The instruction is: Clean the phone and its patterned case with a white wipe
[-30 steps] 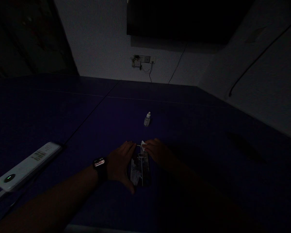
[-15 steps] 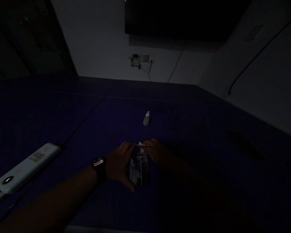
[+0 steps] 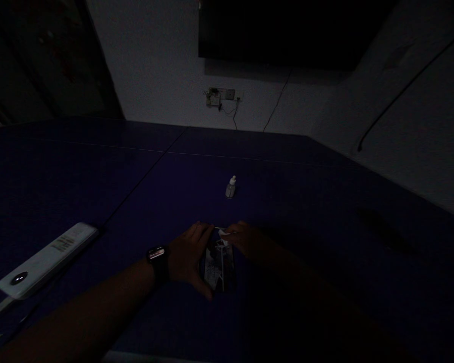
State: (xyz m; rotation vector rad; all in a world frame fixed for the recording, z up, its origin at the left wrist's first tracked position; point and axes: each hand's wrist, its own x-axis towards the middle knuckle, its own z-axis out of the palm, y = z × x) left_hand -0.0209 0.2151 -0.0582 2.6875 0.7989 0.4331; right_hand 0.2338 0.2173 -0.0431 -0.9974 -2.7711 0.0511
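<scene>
Phone: it lies flat on the blue table, its patterned face upward.
Left hand: the thumb and fingers are spread widely along the phone's left edge, closed around nothing.
Right hand: the fingers are curled and pinch a white cloth at the phone's far end.
Bottle: it stands upright, beyond both hands.
Sockets: they are on the wall.

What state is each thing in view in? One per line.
Phone-like panel: flat, picture side up; lit or not, can't tell
White wipe: crumpled, pinched in right hand
Left hand: spread along panel's left edge
Watch: worn, screen lit
Dropper bottle: upright, top on
Long white device: lying flat, indicator lit
Wall screen: dark
</scene>
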